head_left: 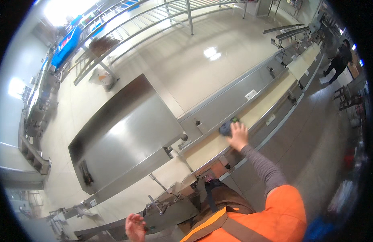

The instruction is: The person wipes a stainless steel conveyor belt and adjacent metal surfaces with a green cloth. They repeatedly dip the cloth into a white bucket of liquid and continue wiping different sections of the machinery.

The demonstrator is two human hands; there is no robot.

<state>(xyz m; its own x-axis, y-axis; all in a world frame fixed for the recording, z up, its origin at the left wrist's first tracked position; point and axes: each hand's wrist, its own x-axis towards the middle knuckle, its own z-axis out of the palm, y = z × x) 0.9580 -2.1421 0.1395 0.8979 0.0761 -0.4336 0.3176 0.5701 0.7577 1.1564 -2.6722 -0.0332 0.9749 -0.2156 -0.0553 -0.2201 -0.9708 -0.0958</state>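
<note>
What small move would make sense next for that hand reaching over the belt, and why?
Perhaps firm up the hold of the right hand on the dark bundle: they appear to touch at the pale belt, but how secure that is doesn't show, and the left hand is too far off to steady it.

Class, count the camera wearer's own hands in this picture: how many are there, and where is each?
2. The right hand touches a dark blue item over the pale belt; the left hand is near the lower edge. Neither is hidden.
</note>
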